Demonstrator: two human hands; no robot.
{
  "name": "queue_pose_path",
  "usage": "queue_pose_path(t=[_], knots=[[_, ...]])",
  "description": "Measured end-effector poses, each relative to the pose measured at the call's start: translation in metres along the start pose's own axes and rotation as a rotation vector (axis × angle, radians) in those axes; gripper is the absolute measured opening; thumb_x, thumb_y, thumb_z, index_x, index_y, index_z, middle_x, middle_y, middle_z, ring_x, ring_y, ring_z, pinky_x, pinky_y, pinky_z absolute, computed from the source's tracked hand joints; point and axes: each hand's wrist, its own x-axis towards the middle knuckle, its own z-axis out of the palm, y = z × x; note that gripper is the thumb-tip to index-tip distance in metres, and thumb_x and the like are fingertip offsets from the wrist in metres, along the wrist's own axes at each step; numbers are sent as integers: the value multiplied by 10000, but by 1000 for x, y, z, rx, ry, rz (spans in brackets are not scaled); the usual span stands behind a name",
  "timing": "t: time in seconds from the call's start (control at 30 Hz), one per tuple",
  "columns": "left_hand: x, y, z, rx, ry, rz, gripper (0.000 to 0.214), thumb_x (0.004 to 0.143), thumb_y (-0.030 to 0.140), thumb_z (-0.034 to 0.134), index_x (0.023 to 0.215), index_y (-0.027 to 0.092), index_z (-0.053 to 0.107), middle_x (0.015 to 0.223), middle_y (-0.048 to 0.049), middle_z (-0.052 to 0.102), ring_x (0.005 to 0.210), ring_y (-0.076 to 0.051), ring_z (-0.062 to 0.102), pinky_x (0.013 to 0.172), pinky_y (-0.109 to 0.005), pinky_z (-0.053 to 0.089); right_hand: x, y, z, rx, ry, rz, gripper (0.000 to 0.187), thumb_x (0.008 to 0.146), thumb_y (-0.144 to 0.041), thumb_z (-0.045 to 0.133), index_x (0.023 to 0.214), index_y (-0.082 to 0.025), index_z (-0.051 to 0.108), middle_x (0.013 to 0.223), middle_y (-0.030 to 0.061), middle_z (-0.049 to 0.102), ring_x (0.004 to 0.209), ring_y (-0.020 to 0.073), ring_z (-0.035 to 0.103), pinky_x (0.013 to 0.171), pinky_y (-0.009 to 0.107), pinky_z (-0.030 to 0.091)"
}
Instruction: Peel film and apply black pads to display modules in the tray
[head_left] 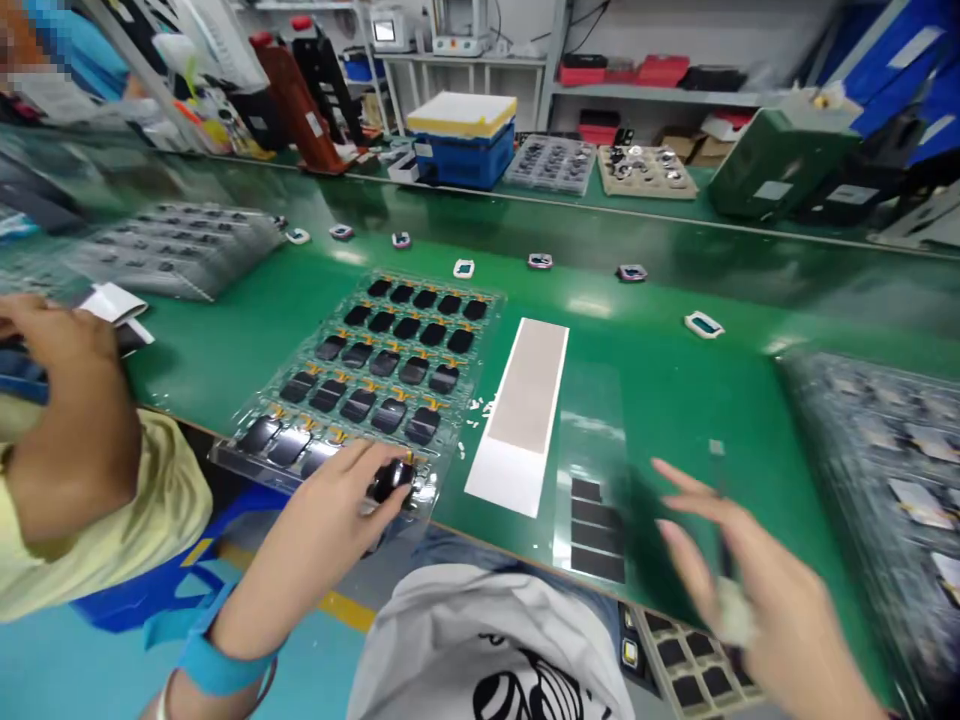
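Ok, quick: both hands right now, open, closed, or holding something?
Left hand: closed on a dark rounded part.
Right hand: blurred; whether it grips anything cannot be told.

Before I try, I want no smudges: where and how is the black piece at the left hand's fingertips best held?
Probably by opposite edges, coming from above: the black piece has a glossy, rounded face in view, and the clear tray lies beneath it.

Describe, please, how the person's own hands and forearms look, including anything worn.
The left hand is ungloved, with a bright blue band around the wrist, its end loose, and a thin bangle nearer the elbow. No sleeve shows there. The right hand, blurred, also appears ungloved; little beyond the wrist is visible.
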Motion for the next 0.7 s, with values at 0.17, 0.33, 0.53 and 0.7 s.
queue_pose_path(t=[0.17,0.33,0.53,0.7], knots=[[0,-5,-7,64,-164,-24,198,925,279,544,1092,173,550,1020,-86,594,894,-263,619,784,-414,522,55,-39,59,-59,-341,-286,244,939,-360,525,1118,-198,487,1493,118,422,1407,281,380,1117,551,410],[13,6,-20,175,-283,18,140,888,226,573,1008,153,569,949,-81,603,865,-278,625,728,-428,535,68,-26,78,-72,-485,-281,383,916,-468,530,1185,-211,440,1549,128,319,1448,302,295,1154,649,283],[18,14,-24,329,-257,72,58,899,219,558,888,163,553,819,-64,600,752,-269,633,588,-367,498,54,17,51,-65,-435,-238,408,859,-453,617,1192,-259,483,1524,107,373,1412,314,363,1181,620,257],[23,10,-23,377,-222,33,201,893,346,607,893,158,535,799,-66,621,708,-264,643,547,-339,464,51,30,39,-52,-476,-233,417,836,-444,657,1185,-284,497,1511,79,400,1402,302,382,1201,580,254]])
